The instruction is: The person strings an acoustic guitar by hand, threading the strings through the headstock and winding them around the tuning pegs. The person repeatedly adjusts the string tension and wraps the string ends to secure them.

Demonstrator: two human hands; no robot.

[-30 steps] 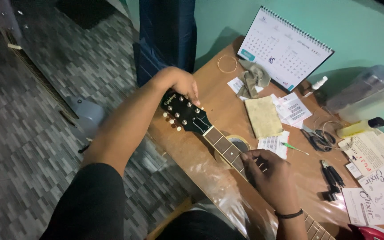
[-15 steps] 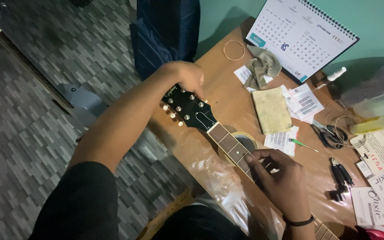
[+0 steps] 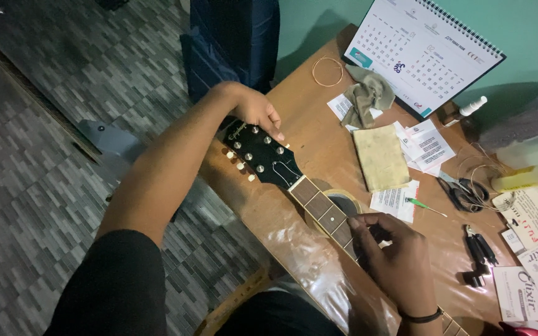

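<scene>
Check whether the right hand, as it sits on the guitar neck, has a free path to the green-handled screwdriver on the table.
Probably yes. The right hand rests on the guitar neck, and the green-handled screwdriver lies just beyond it on a paper slip, with nothing standing between.

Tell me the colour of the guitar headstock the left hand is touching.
Black, with pale tuner knobs; the headstock under the left hand shows clearly in the head view.
</scene>
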